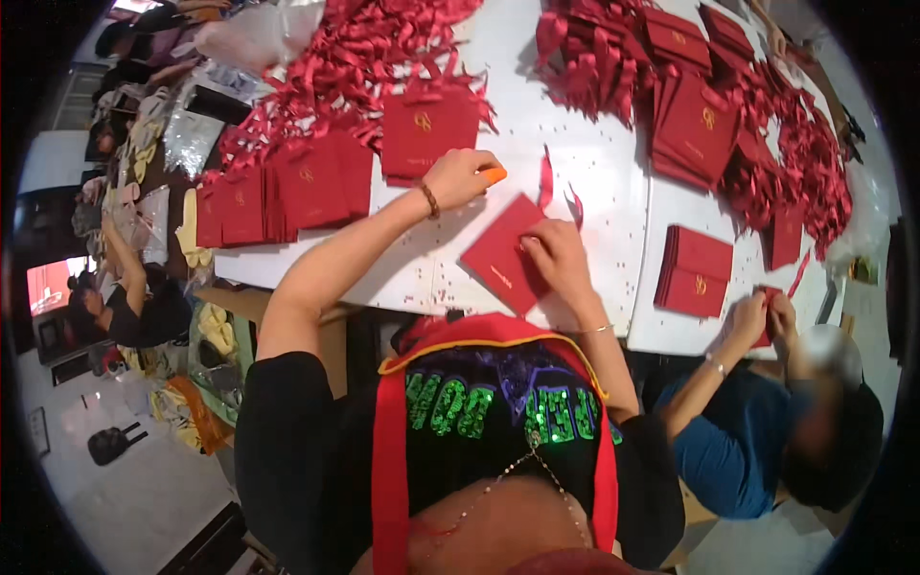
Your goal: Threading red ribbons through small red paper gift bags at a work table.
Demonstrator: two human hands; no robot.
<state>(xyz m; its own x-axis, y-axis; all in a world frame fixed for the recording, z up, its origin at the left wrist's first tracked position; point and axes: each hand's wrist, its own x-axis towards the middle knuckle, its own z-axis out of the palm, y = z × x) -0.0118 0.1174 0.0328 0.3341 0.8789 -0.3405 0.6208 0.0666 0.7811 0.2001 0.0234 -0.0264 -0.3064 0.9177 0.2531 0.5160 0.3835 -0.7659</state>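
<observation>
1. A flat red paper bag (pixel 500 254) lies tilted on the white table (pixel 613 201), near the table's front edge, just in front of the person.
2. The right hand (pixel 554 251) presses down on the bag's right edge, fingers curled over it and gripping it.
3. The left hand (pixel 458 177) is reached out over the table beyond the bag, apart from it, loosely clenched around a small orange thing (pixel 493 175) that sticks out past the fingers.
4. A loose red ribbon strip (pixel 545 180) lies just beyond the bag.
5. To the left stands a row of stacked red bags (pixel 287 192); behind it lies a heap of red ribbons (pixel 355 48).
6. To the right lies another stack of red bags (pixel 694 270), near a co-worker's hands (pixel 762 316), which hold a red piece.
</observation>
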